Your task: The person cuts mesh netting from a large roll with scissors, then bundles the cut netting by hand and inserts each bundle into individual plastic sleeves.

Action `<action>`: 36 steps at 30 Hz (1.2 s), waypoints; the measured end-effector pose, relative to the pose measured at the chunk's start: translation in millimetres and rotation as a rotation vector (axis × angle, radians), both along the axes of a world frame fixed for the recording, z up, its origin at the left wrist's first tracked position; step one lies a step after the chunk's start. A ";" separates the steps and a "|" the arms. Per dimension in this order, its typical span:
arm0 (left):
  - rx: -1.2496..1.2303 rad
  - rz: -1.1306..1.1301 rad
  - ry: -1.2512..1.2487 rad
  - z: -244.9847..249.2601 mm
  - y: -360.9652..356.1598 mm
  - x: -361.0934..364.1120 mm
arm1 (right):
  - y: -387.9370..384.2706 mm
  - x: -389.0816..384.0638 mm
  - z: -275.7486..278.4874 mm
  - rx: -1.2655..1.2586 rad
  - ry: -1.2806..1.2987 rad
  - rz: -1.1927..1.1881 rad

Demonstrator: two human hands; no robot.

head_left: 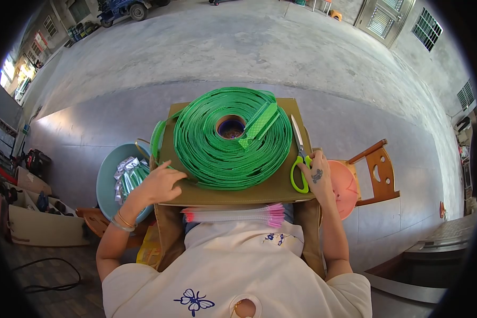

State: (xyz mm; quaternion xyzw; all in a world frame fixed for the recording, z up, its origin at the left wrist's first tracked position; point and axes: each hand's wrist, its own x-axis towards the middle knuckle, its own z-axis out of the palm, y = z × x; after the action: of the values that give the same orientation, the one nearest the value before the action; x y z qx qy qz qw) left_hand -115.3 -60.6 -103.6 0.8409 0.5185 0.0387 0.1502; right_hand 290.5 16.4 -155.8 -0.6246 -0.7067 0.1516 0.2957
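Note:
A large coiled roll of green woven mesh strap (196, 143) lies flat on a brown board (238, 199) in front of me, round a cardboard core (231, 127). Short pieces of green mesh (261, 124) rest on top of it. My left hand (165, 183) is over the board's left front corner, fingers bent and apart, beside the roll. A loose green strap end (157, 139) hangs over the left edge. At the right edge, my right hand (319, 175) closes at the lime-green handle of scissors (298, 137), covering one loop; the blades point away. A bundle of pink-tipped clear strips (238, 213) lies on my lap.
At the left, a blue-green bucket (107, 172) holds silver-ended green pieces (132, 177). A pink round seat or basin (343, 190) and a wooden chair (380, 172) stand at the right. A blue vehicle (123, 9) is far off, and a black cable (53, 286) lies on the floor.

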 end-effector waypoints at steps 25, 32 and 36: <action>0.141 0.197 -0.210 -4.1 -6.6 -38.9 | -12.2 -9.1 21.8 -0.156 -0.213 -0.065; -0.062 -0.062 -0.146 8.9 -7.1 59.2 | -1.3 10.2 11.9 -0.226 -0.084 -0.051; -0.122 -0.105 -0.228 -2.1 -6.2 93.3 | 3.3 20.2 31.4 -0.350 0.251 -0.196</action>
State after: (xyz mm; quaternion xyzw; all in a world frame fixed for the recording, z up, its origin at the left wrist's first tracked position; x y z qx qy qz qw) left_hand -22.0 -66.8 -105.7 0.8464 0.4547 0.0944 0.2607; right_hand 310.7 19.7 -124.4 -0.7083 -0.5634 0.3186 0.2819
